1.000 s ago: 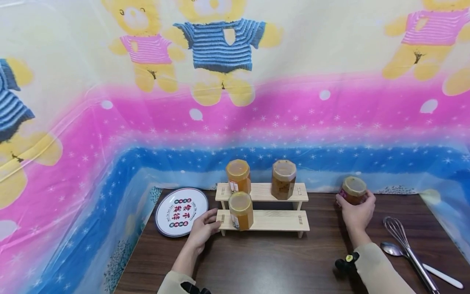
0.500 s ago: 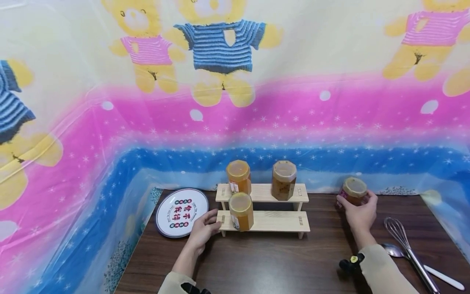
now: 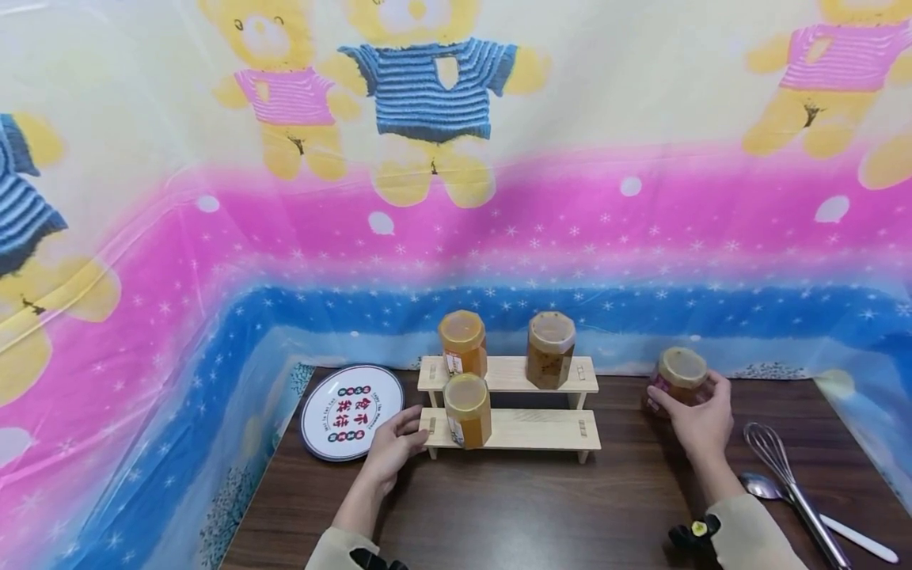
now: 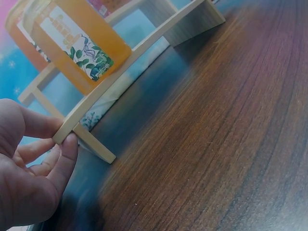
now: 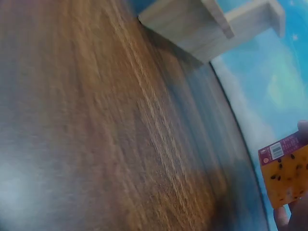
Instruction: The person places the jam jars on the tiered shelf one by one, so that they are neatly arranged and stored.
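Note:
In the head view, my right hand (image 3: 701,419) grips a lidded jar (image 3: 680,374) at the table's back right. The right wrist view shows dark seeds in this jar's orange filling (image 5: 284,180) and a purple label with a barcode. My left hand (image 4: 29,173) pinches the left end of a two-step wooden rack (image 3: 534,425) between thumb and fingers. On the rack's lower step stands a honey-coloured jar (image 3: 468,416). Its upper step bears an orange jar (image 3: 463,336) on the left and a brownish jar (image 3: 551,352) toward the right.
A white plate (image 3: 352,455) with red lettering lies left of the rack. To the right, a whisk (image 3: 794,483) lies across a white-handled spoon (image 3: 858,538). A printed bear curtain (image 3: 556,229) rises behind the brown table (image 3: 520,507).
My right hand has shifted the held jar slightly left and nearer to me. The left hand keeps its place on the rack, and the other jars have not moved.

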{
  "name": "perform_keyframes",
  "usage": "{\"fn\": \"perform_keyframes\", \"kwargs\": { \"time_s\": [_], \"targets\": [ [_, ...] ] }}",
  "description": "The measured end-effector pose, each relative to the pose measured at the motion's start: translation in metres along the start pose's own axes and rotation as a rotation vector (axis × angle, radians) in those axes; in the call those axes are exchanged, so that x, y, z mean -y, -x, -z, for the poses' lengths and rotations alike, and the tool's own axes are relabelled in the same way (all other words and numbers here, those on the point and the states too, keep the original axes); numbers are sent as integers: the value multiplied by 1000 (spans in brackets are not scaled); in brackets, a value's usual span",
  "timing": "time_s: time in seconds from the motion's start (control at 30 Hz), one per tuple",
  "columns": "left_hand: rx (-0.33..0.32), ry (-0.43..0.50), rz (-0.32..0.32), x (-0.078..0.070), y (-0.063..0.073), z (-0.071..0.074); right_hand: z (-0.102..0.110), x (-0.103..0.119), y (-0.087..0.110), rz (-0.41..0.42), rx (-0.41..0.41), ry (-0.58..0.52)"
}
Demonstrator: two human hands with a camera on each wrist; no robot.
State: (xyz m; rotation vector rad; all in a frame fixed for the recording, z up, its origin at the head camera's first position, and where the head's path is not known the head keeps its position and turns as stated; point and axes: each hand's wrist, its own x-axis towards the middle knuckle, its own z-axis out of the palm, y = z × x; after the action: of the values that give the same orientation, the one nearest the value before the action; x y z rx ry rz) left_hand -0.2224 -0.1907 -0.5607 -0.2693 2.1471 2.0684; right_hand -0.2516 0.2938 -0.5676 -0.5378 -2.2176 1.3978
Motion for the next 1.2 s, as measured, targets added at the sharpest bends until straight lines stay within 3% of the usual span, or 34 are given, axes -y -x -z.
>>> {"fn": "perform_keyframes", "kwargs": {
  "time_s": [0.5, 0.73, 1.2],
  "targets": [
    [6, 6, -4, -2, 2, 0, 9, 43, 38, 106, 175, 48],
    [8, 3, -15, -3, 3, -1, 9, 57, 52, 132, 244, -4],
    [-3, 3, -3, -1, 2, -1, -3, 72, 80, 229, 313, -34]
  ]
}}
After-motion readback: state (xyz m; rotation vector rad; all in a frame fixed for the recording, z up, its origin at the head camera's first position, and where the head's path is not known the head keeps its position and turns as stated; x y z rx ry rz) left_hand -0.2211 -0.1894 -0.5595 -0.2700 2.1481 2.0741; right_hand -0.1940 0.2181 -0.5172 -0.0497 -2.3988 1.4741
